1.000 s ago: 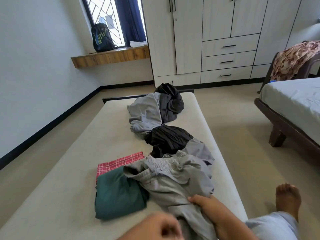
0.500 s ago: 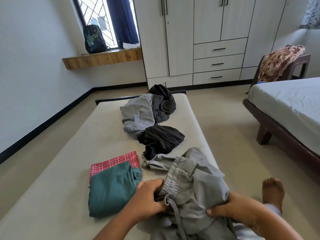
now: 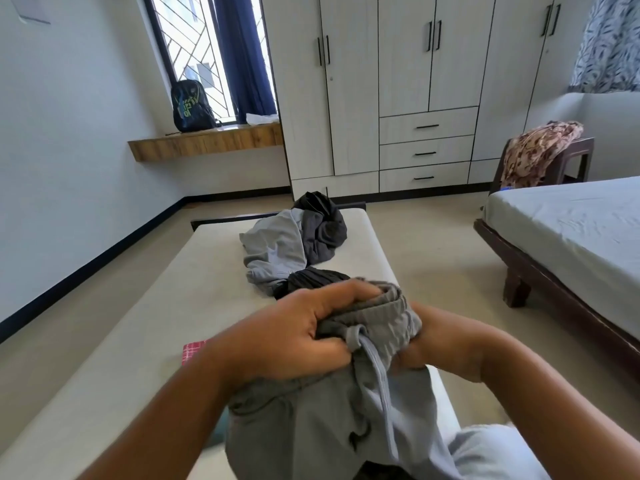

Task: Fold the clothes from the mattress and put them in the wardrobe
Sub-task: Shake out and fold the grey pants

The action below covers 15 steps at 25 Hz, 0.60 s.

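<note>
Up close, the left hand point(image 3: 287, 337) and right hand point(image 3: 446, 344) clamp the bunched waistband of the grey drawstring pants point(image 3: 346, 410), fingers curled tight round it, held above the near end of the mattress point(image 3: 156, 323). A grey-and-black clothes heap point(image 3: 294, 244) lies toward its far right corner. A red checked cloth point(image 3: 194, 353) peeks out beside the left wrist. Beyond the far edge, the wardrobe point(image 3: 405, 81) has doors and drawers closed, contents hidden.

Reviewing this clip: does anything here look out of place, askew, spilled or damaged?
Nothing stands out. The left hand and right hand grip the grey pants by the waistband, a heap of unfolded clothes lies on the mattress, and a patterned cloth hangs loosely over the chair; nothing looks spilled or damaged.
</note>
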Motion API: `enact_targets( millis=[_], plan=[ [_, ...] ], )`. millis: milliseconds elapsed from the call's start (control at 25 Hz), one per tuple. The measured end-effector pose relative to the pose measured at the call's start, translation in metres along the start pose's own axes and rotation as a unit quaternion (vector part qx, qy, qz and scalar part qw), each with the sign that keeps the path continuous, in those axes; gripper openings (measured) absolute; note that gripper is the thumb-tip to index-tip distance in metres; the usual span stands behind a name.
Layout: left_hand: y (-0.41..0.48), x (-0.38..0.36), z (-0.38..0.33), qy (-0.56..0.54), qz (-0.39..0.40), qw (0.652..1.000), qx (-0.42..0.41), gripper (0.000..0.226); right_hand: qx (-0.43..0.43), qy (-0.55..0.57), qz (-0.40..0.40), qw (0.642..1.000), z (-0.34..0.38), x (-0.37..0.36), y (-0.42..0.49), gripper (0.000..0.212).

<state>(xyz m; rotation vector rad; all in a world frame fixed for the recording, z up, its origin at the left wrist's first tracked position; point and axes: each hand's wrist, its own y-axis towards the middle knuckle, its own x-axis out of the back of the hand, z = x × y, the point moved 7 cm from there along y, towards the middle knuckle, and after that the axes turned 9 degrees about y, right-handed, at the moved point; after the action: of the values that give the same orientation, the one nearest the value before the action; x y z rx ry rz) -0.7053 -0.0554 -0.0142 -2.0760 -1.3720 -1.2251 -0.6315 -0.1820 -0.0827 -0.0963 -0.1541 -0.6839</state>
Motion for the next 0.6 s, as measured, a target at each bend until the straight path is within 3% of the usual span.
enact_targets(
  millis=[120,240,360,480,600],
  plan=[
    [-0.004,0.035,0.023,-0.012,0.014,0.998,0.061,0.065,0.049,0.055,-0.124,0.99,0.028,0.019,-0.001,0.028],
    [-0.02,0.058,0.065,-0.012,0.006,0.989,0.147,0.069,0.107,0.112,-0.258,0.954,0.061,0.037,-0.006,0.021],
    [-0.036,0.062,0.1,0.066,0.018,0.977,0.201,0.065,0.137,0.157,-0.312,0.927,0.086,0.035,-0.004,0.019],
    [-0.054,0.053,0.123,-0.07,-0.054,0.97,0.227,0.051,0.142,0.207,-0.339,0.907,0.102,0.031,-0.001,0.017],
    [-0.069,0.023,0.139,-0.266,-0.142,0.914,0.272,0.068,0.148,0.286,-0.358,0.876,0.106,0.038,0.001,0.024]
  ],
)
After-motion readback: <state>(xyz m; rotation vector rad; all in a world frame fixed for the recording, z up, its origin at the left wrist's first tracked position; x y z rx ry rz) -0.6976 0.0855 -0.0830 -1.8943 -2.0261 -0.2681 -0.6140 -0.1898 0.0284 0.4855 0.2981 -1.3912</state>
